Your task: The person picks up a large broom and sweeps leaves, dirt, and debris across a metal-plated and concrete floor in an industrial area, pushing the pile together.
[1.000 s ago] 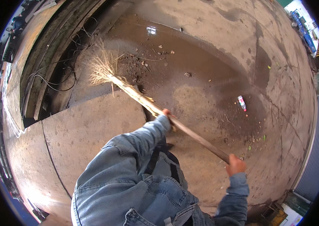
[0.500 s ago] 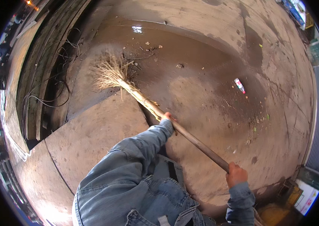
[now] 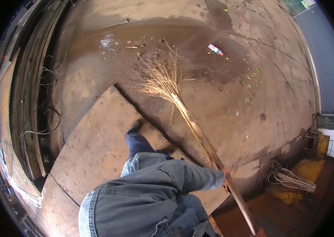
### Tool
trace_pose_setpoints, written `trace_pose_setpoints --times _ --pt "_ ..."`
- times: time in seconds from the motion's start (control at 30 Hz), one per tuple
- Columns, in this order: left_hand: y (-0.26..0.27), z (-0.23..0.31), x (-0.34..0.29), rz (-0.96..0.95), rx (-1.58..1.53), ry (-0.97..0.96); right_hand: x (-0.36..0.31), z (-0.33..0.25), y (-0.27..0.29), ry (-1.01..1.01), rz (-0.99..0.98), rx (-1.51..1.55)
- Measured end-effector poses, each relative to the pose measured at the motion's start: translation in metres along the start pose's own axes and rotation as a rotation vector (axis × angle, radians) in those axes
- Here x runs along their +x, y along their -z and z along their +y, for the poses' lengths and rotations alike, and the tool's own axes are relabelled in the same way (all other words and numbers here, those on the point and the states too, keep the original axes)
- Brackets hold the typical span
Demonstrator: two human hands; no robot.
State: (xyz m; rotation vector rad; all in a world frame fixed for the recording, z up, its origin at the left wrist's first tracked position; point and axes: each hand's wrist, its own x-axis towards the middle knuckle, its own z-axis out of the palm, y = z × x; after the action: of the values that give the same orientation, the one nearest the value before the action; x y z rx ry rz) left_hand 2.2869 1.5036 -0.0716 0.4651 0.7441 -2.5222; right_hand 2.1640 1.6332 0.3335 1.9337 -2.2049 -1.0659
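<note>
A twig broom (image 3: 188,112) with a long wooden handle slants across the floor, its splayed bristles on the wet, dirty ground at upper middle. My left hand (image 3: 226,176) is closed around the handle partway down, its sleeve hiding part of the fingers. At the lower edge my right hand (image 3: 260,233) grips the handle's end; most of that hand is cut off by the picture's rim. Wet dirt and small litter (image 3: 145,43) lie just beyond the bristles. To their right a clear plastic bottle (image 3: 215,49) with a red-and-white label rests on the ground.
A large flat plate (image 3: 96,132) lies under my foot, with a raised edge beside it. Long beams (image 3: 29,94) and loose cables (image 3: 50,114) run along the left. A coiled rope or cable (image 3: 293,177) sits at lower right, below a corrugated grey panel (image 3: 325,59).
The broom's bristles have swung right across the floor, and both hands have moved lower and nearer my body. The view has turned, so the bottle appears farther up and left.
</note>
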Motion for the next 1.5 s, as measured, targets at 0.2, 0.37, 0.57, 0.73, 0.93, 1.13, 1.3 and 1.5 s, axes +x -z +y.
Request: trace_pose_setpoints --times 0.2,0.37,0.57,0.73,0.93,1.13,1.3,1.5 --pt "-0.001 -0.127 -0.02 0.274 0.296 0.168 -0.14 0.14 -0.137 -0.497 -0.514 0.398" --pt "0.108 0.031 -0.102 0.508 0.608 -0.243 -0.048 -0.036 -0.17 0.27 0.279 0.175" --pt "0.149 0.277 -0.326 0.729 0.171 -0.619 0.057 -0.334 -0.08 0.388 -0.136 0.314" --pt "0.219 0.458 -0.522 0.93 -0.015 -0.787 0.082 -0.548 0.033 0.636 -0.16 0.446" --pt "0.282 0.59 -0.684 0.975 -0.107 -0.963 0.083 -0.733 0.163 0.814 -0.074 0.461" --pt "0.295 0.589 -0.667 0.909 0.105 -1.026 0.095 -0.735 0.173 0.767 -0.023 0.328" --pt "0.279 0.525 -0.551 0.989 0.23 -0.606 0.08 -0.63 0.122 0.577 -0.089 0.376" --pt "0.287 0.344 -0.39 1.009 0.533 -0.403 -0.042 -0.489 0.016 0.114 -0.368 0.342"
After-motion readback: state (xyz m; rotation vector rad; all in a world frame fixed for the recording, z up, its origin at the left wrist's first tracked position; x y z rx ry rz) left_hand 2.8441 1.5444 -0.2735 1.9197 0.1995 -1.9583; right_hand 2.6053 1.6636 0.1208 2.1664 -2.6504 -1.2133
